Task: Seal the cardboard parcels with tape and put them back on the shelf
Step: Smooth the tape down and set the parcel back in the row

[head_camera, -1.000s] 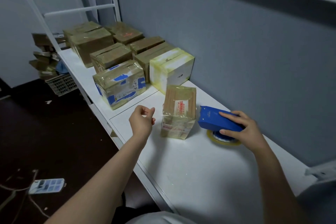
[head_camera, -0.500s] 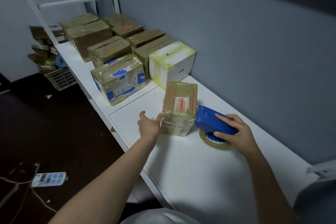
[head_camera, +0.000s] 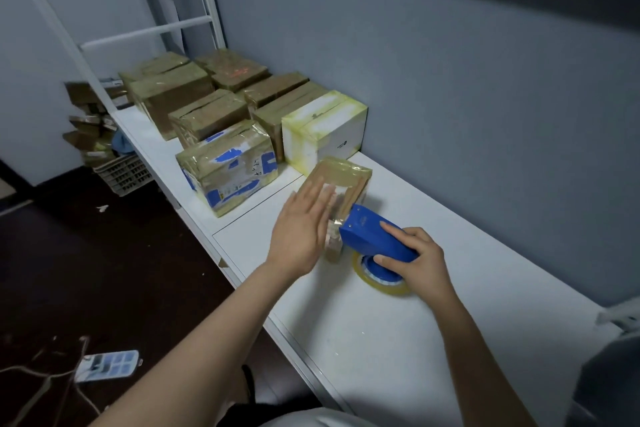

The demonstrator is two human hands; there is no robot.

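Left hand [head_camera: 301,229] flat on small parcel [head_camera: 341,184], right hand [head_camera: 414,262] gripping blue tape dispenser [head_camera: 375,241] beside it

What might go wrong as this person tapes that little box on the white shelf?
1. The small parcel stands tall and only the flat left hand steadies it, so a push from the tape dispenser could tip or slide it.
2. The dispenser's front end, gripped by the right hand, sits close to the left hand and might nick it.
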